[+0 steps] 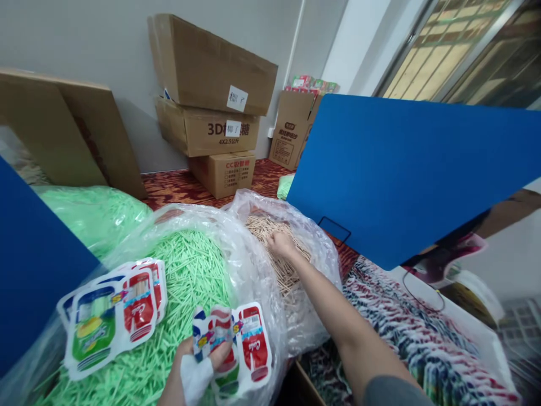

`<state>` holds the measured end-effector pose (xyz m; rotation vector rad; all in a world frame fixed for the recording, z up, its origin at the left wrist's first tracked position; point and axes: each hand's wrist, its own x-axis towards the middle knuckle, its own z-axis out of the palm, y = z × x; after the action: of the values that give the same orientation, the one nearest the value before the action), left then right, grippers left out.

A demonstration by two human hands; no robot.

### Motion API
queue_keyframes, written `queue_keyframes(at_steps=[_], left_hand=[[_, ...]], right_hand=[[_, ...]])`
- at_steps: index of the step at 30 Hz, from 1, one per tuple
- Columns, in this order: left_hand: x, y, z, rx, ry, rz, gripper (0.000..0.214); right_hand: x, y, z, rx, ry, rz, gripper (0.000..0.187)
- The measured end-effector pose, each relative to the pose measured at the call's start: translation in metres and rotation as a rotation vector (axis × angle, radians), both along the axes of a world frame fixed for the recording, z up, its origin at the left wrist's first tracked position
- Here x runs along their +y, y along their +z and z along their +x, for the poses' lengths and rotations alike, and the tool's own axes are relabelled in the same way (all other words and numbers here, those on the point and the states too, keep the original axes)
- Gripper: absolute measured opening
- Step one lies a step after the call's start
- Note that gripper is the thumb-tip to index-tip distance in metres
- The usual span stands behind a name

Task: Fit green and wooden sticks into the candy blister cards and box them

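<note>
My left hand point(190, 366), with a white wrap on one finger, is closed on a small stack of shaped printed packets point(236, 347) with red and blue bottle pictures, held above a clear bag of green sticks point(190, 270). My right hand point(279, 243) reaches forward into a second clear bag of tan wooden sticks point(287, 270), its fingers curled down among the sticks; what they hold is hidden. A fanned row of more packets point(114, 310) lies on the green sticks at the left.
A large blue board point(401, 169) stands at the right, another blue panel point(29, 265) at the left edge. Cardboard boxes point(211, 96) are stacked against the back wall. A bag of green shreds point(93, 211) lies left. A tray of striped items point(422, 344) sits at lower right.
</note>
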<state>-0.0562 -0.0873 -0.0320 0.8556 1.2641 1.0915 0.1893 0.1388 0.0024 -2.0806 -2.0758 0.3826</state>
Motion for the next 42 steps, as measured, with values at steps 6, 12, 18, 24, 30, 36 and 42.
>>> queue_keyframes(at_steps=[6,12,18,24,30,36,42], left_hand=[[0.001,0.006,0.0,0.025,-0.002,0.006,0.039],[0.001,0.006,0.003,0.008,-0.02,0.011,0.041],[0.0,0.0,-0.001,-0.001,-0.015,0.027,0.041],[0.002,0.004,0.001,-0.006,-0.022,-0.028,0.037],[0.005,0.005,0.009,-0.006,-0.025,0.025,0.038],[0.006,-0.001,0.006,0.065,-0.004,0.075,0.035],[0.005,0.002,0.006,0.136,0.006,0.19,0.025]], right_hand=[[0.024,-0.021,-0.009,-0.182,-0.048,-0.211,0.032],[0.035,-0.029,-0.008,-0.202,0.001,-0.309,0.032],[0.023,-0.03,0.011,0.042,0.0,-0.202,0.032],[0.001,-0.021,0.033,0.532,-0.041,-0.04,0.03],[-0.025,-0.009,0.015,1.099,-0.059,0.042,0.041],[-0.063,0.026,-0.026,1.471,0.045,-0.023,0.037],[-0.111,0.067,-0.084,1.737,0.184,0.05,0.023]])
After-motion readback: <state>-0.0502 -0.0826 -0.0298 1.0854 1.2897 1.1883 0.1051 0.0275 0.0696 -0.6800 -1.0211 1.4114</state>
